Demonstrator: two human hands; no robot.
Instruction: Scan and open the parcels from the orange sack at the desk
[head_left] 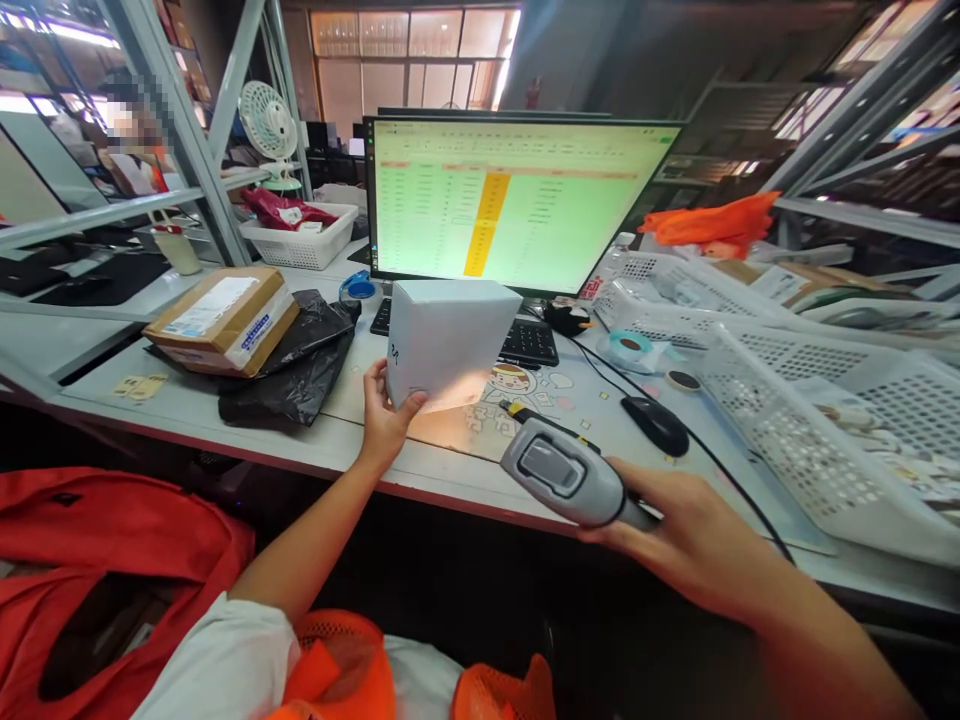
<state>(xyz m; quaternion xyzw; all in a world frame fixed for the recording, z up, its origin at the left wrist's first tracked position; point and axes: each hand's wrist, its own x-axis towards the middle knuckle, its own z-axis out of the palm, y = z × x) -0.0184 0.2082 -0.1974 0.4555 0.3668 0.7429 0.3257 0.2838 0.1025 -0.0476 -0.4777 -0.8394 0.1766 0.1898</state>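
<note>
My left hand (388,420) grips the lower left corner of a white box (450,345), thumb on the near face. The box is held up in front of the keyboard (532,343), part of which it hides. In my right hand (690,525) is a grey barcode scanner (566,475), fingers wrapped round its handle and its head pointing left toward the box. A patch of light falls on the box's lower right part. Just beyond the scanner a yellow and black utility knife (517,410) lies on the patterned desk mat (450,437).
A monitor (517,200) showing a spreadsheet stands behind the box. A taped cardboard parcel (225,320) rests on black plastic bags (300,365) at left. At right are a mouse (656,425), tape rolls (628,350) and white baskets (795,440). Another person (139,150) is at far left.
</note>
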